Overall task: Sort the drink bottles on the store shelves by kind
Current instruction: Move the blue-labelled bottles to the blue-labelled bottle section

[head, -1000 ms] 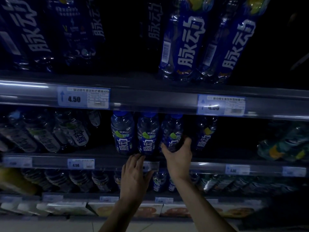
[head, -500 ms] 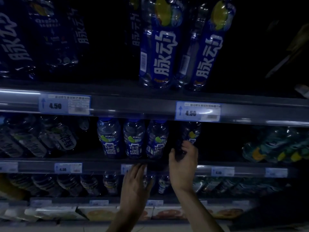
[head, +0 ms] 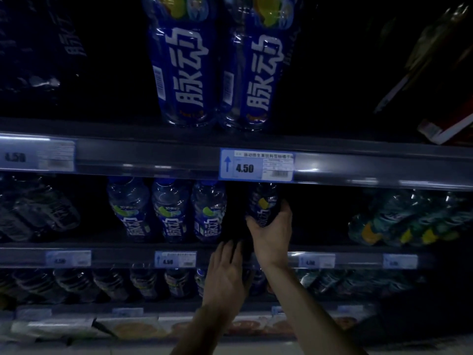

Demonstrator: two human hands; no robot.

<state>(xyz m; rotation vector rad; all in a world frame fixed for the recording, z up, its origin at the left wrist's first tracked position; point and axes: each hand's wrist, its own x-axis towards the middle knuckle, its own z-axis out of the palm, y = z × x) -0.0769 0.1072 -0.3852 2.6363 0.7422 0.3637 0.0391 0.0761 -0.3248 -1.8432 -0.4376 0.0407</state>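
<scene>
My right hand (head: 272, 233) is wrapped around a blue-label bottle with a yellow fruit mark (head: 263, 203), which stands on the middle shelf (head: 107, 254). To its left stand three blue bottles with green marks (head: 170, 211), with a dark gap between them and the held one. My left hand (head: 226, 270) hovers flat with fingers spread, just below the middle shelf's front edge, holding nothing. Two tall blue bottles (head: 217, 65) stand on the upper shelf (head: 128, 155).
Clear bottles lie tilted at the middle shelf's left (head: 35, 213); teal bottles with yellow marks (head: 409, 221) lie at its right. A lower shelf holds a row of dark bottles (head: 115, 283). Flat packaged goods (head: 133, 329) sit lowest. Red boxes (head: 448, 129) lean at upper right.
My right hand left the third green-mark bottle, moved right and closed around the yellow-mark bottle. The left hand stayed near the shelf edge. My view shifted right and up.
</scene>
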